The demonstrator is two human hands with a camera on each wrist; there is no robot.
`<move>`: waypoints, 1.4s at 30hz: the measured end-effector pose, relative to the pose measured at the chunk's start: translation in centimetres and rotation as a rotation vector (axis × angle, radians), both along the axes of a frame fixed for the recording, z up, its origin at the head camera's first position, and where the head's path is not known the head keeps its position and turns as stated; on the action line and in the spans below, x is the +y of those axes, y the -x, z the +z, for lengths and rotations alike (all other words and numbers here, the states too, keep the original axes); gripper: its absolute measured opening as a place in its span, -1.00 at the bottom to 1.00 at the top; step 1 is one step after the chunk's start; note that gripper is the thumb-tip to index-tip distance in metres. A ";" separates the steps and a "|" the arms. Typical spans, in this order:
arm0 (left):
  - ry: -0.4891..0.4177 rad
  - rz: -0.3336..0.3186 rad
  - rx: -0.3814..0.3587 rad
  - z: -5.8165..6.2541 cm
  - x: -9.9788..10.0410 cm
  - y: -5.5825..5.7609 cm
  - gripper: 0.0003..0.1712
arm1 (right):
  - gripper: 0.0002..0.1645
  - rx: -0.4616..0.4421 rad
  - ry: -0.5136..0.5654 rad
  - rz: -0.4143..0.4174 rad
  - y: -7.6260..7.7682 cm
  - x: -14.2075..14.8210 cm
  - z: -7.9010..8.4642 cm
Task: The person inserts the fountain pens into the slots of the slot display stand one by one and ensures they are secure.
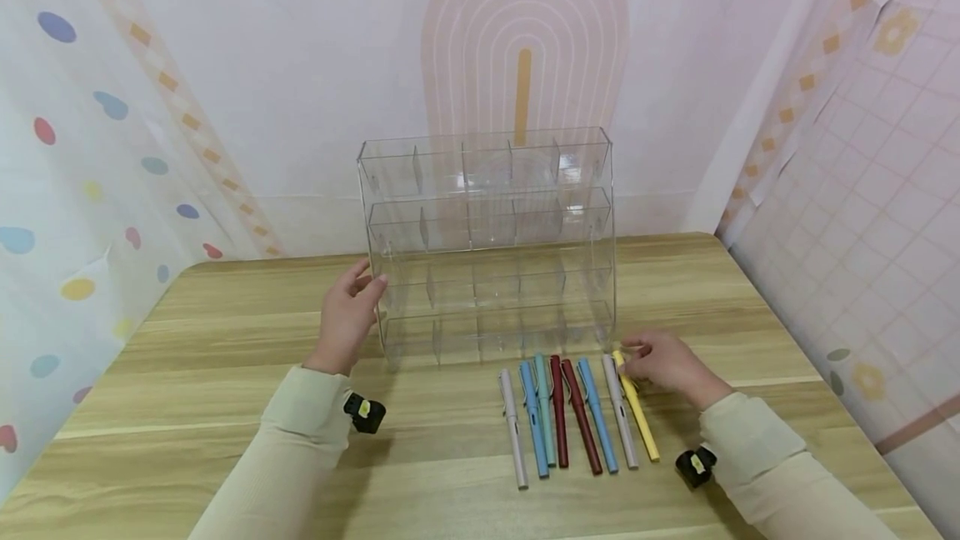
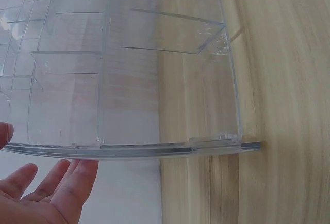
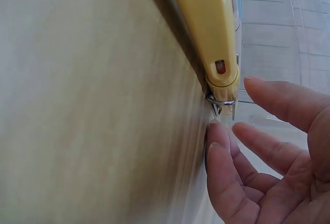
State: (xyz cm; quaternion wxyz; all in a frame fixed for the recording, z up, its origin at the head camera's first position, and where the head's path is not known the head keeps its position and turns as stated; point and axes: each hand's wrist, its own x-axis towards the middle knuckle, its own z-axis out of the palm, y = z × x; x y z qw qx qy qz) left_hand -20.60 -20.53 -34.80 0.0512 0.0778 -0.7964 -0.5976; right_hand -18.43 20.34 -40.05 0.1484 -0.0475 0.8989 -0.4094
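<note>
A clear acrylic organizer (image 1: 495,265) with several tiers of compartments stands on the table. At its left side is my left hand (image 1: 348,315), thumb in front of the side panel (image 2: 144,152) and fingers (image 2: 77,182) behind it, holding that edge lightly. My right hand (image 1: 667,365) is by the capped end of a yellow pen (image 1: 641,419), at the right end of a row of pens. In the right wrist view, its thumb and fingers (image 3: 224,177) surround the tip by the wire clip (image 3: 223,101) without a visible grip; the thumb is apart from the pen.
Left of the yellow pen lie a grey pen (image 1: 621,415), a blue pen (image 1: 597,415), two dark red pens (image 1: 582,419), a teal pen (image 1: 546,415), another blue pen (image 1: 534,419) and another grey pen (image 1: 514,432). A patterned cloth wall (image 1: 337,65) rises behind the wooden table (image 1: 435,457).
</note>
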 end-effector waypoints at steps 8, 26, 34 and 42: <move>0.002 -0.007 -0.004 0.1 -0.1 -0.2 -0.32 | -0.40 0.005 -0.097 0.008 0.2 -0.8 0.0; -0.051 0.001 -0.018 0.3 0.0 -0.1 -0.32 | -0.48 -0.046 -0.048 -0.058 0.5 -0.9 0.2; -0.062 -0.014 -0.024 0.3 0.1 0.0 -0.30 | -0.44 -0.056 -0.017 -0.099 0.5 0.1 0.5; -0.071 -0.030 -0.017 0.2 0.0 0.0 -0.32 | -0.43 -0.051 0.116 -0.149 0.4 1.1 2.5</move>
